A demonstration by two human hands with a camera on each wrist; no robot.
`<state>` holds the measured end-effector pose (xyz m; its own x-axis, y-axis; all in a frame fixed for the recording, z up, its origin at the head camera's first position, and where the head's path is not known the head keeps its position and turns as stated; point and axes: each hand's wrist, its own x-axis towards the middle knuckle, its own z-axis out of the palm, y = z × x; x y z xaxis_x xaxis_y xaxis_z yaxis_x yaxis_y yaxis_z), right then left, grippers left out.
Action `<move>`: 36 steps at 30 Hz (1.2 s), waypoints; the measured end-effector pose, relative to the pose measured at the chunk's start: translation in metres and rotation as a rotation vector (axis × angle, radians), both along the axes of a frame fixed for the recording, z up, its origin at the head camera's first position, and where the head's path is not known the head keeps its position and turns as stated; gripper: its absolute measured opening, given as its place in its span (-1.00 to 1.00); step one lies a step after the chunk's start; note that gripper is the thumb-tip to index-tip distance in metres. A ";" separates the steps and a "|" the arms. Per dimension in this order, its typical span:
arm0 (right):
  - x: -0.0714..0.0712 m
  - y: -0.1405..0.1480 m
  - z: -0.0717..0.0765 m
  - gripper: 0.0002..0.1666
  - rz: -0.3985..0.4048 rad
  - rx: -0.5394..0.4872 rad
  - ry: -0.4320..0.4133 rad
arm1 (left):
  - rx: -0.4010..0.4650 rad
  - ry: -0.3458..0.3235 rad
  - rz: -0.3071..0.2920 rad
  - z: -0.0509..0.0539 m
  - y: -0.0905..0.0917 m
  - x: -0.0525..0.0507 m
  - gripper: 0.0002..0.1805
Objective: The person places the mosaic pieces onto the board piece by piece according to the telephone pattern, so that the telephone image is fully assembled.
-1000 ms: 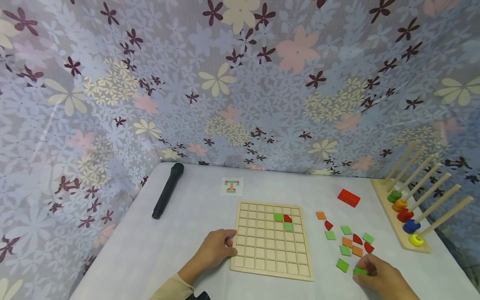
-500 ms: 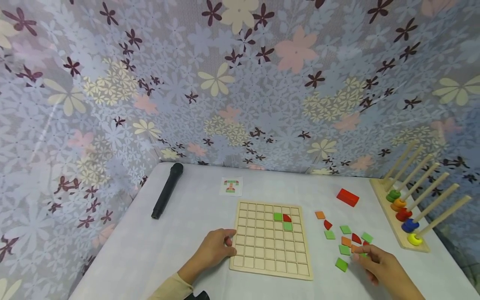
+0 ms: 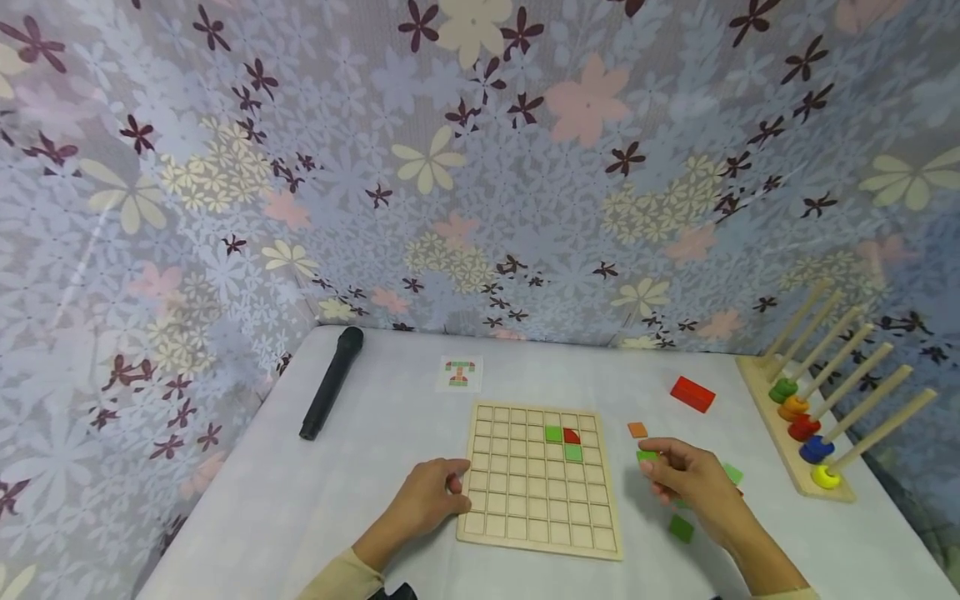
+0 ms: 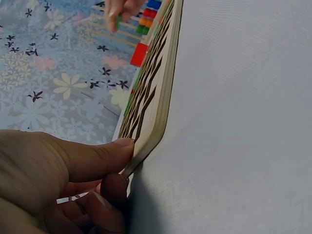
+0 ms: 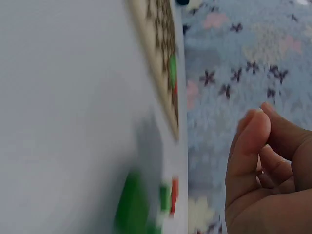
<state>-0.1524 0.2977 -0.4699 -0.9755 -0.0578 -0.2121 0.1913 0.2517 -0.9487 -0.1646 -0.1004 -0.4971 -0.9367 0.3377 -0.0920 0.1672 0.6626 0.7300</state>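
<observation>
The right grip (image 3: 690,478) pinched a green tile (image 3: 647,456), apparently a transfer step; left of it lay the gridded board (image 3: 538,483), its edge pinched by the left grip (image 3: 431,497). Next, placement presumably called for squaring tile to board. A patterned card (image 3: 459,374) lay beyond both grips.

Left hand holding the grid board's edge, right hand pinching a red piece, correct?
The colour is wrong: the right hand pinches a green piece, as the head view shows. The left hand holds the edge of the grid board.
</observation>
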 end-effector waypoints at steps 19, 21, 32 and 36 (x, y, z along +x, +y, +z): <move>-0.084 -0.106 -0.013 -0.42 0.143 -0.106 -0.030 | 0.013 -0.002 -0.006 -0.001 -0.001 -0.003 -0.32; -0.085 -0.112 -0.013 -0.43 0.139 -0.091 -0.032 | 0.021 -0.003 -0.007 -0.001 -0.001 -0.003 -0.32; -0.085 -0.128 -0.019 -0.59 0.149 0.120 -0.021 | 0.009 -0.014 -0.003 -0.002 -0.001 -0.002 -0.33; -0.086 -0.132 -0.020 -0.65 0.142 0.281 0.030 | 0.012 -0.008 -0.006 0.000 -0.001 -0.002 -0.33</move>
